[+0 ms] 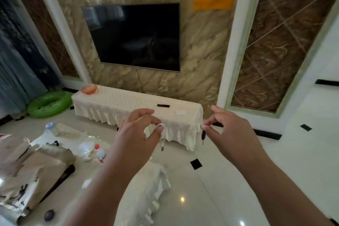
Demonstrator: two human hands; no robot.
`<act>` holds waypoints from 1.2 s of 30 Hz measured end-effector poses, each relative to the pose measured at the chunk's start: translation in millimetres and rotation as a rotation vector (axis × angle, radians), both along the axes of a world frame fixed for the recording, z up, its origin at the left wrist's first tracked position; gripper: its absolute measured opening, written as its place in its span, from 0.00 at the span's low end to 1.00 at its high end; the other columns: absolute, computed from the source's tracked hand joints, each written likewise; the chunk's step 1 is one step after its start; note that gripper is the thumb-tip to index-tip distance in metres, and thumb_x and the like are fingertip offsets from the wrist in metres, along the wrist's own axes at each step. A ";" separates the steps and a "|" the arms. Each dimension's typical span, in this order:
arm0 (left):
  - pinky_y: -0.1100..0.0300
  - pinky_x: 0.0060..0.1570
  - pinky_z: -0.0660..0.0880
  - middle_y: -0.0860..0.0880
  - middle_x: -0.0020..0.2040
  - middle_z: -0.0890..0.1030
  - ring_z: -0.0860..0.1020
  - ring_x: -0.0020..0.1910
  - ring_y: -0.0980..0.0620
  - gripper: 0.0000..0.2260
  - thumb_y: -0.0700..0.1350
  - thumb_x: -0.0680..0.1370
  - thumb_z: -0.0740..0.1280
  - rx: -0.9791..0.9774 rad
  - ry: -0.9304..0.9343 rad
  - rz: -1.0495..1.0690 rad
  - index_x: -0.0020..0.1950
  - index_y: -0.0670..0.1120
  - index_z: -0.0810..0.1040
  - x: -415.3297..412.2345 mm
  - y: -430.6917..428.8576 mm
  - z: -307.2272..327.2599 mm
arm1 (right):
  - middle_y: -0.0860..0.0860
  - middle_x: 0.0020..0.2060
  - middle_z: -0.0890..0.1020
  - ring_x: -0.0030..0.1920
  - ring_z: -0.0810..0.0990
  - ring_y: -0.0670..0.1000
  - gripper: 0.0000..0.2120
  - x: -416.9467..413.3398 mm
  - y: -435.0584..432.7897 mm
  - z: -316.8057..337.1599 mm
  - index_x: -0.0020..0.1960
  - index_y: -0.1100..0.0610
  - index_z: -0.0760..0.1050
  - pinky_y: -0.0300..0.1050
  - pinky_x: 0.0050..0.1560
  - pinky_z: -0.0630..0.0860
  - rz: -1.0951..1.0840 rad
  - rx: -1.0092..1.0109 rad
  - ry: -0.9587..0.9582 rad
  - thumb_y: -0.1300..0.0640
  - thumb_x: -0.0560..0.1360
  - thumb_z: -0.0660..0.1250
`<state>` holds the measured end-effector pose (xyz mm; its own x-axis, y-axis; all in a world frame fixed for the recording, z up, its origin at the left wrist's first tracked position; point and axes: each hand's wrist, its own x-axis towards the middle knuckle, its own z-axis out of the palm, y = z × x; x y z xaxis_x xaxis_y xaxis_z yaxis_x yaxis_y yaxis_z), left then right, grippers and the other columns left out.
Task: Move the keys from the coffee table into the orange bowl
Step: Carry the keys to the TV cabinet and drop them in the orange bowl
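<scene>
Hands (141,130) (229,128) pinching dangling keys (162,143) (202,136)

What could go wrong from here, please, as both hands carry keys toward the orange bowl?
1. The left hand pinches its key only by the fingertips, and the right hand holds the black-headed key the same way; either may drop onto the hard tiled floor.
2. The orange bowl sits at the cloth-covered bench's far corner, where a toss might miss or tip it.
</scene>
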<state>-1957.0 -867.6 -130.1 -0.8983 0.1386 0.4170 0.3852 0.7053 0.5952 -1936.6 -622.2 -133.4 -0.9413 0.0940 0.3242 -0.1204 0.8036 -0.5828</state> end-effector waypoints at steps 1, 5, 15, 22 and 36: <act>0.76 0.47 0.65 0.65 0.60 0.73 0.72 0.59 0.63 0.02 0.53 0.75 0.70 -0.006 -0.001 -0.007 0.47 0.58 0.80 -1.9 9.2 -1.4 | 0.44 0.70 0.72 0.64 0.73 0.42 0.05 0.1 10.4 -1.8 0.39 0.42 0.76 0.30 0.50 0.61 -0.010 0.001 -0.008 0.48 0.73 0.70; 0.69 0.52 0.66 0.66 0.60 0.73 0.70 0.60 0.65 0.02 0.54 0.75 0.69 -0.032 -0.005 -0.013 0.47 0.59 0.80 -10.3 40.3 -7.1 | 0.44 0.70 0.72 0.63 0.73 0.42 0.05 -1.2 48.1 -6.1 0.39 0.43 0.76 0.32 0.52 0.61 -0.031 0.004 -0.029 0.49 0.73 0.70; 0.65 0.53 0.69 0.62 0.54 0.77 0.74 0.57 0.60 0.03 0.54 0.76 0.69 -0.059 -0.025 -0.083 0.47 0.57 0.80 -25.6 97.6 -18.6 | 0.44 0.69 0.74 0.64 0.74 0.45 0.03 -8.1 97.6 -17.2 0.41 0.44 0.78 0.37 0.56 0.62 -0.065 -0.018 -0.049 0.49 0.73 0.71; 0.61 0.50 0.72 0.62 0.59 0.74 0.74 0.57 0.59 0.04 0.55 0.75 0.69 -0.040 -0.095 -0.119 0.48 0.58 0.80 -57.2 114.5 -38.3 | 0.43 0.68 0.74 0.65 0.72 0.43 0.03 -30.7 111.0 -30.9 0.42 0.43 0.78 0.35 0.55 0.60 -0.116 -0.028 -0.095 0.47 0.73 0.71; 0.67 0.47 0.66 0.68 0.60 0.70 0.69 0.58 0.65 0.02 0.58 0.76 0.67 0.008 -0.170 -0.215 0.44 0.65 0.76 -228.7 133.4 -63.5 | 0.42 0.69 0.72 0.64 0.74 0.43 0.02 -173.8 116.4 -29.4 0.43 0.44 0.78 0.38 0.57 0.67 -0.192 0.046 -0.167 0.48 0.74 0.70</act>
